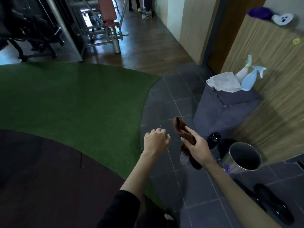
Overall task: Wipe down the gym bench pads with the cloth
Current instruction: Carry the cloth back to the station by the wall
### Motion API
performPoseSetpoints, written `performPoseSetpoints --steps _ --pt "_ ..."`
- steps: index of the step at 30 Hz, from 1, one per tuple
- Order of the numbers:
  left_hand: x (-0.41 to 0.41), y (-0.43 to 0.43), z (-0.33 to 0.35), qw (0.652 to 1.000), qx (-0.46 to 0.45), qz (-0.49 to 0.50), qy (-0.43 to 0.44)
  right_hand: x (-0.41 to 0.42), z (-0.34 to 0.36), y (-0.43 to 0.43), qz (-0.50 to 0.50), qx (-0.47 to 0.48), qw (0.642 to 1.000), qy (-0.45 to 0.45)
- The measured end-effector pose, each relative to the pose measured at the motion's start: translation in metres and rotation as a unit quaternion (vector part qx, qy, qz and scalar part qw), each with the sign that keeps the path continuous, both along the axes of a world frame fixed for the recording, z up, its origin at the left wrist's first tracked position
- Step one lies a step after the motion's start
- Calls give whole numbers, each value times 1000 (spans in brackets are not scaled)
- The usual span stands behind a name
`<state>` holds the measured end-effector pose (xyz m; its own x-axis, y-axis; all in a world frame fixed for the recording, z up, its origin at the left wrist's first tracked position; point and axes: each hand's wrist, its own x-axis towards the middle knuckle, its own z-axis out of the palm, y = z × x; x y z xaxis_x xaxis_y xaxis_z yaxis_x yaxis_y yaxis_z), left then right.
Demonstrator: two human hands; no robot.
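Observation:
My right hand (pixel 196 146) grips a brown cloth (pixel 181 127) over the grey floor tiles; the cloth sticks up past my fingers and hangs down below my palm. My left hand (pixel 156 140) hovers just left of it, fingers loosely curled and holding nothing. A gym bench with a red pad (pixel 107 9) on a grey metal frame stands far off at the top of the view, across the green turf (pixel 74 96).
A dark fabric box (pixel 225 112) at the right carries a white towel (pixel 222 81) and two spray bottles (pixel 250 78). A metal bin (pixel 243 157) and a dark bottle (pixel 213 139) stand below it. Black slippers (pixel 273 203) lie at lower right. Black machines (pixel 28 27) fill the top left.

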<state>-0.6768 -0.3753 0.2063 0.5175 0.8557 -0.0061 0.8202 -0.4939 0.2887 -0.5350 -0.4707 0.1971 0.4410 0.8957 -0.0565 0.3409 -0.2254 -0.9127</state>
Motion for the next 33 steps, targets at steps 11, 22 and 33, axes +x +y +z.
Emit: performPoseSetpoints --steps 11,22,33 --pt "117 185 -10 992 22 -124 -4 86 -17 154 -112 -6 994 -10" --pt "273 313 -18 947 1 -319 23 187 -25 248 -312 -35 949 -29" --pt "455 356 -43 893 -37 -446 43 317 -48 282 -443 -68 894 -11"
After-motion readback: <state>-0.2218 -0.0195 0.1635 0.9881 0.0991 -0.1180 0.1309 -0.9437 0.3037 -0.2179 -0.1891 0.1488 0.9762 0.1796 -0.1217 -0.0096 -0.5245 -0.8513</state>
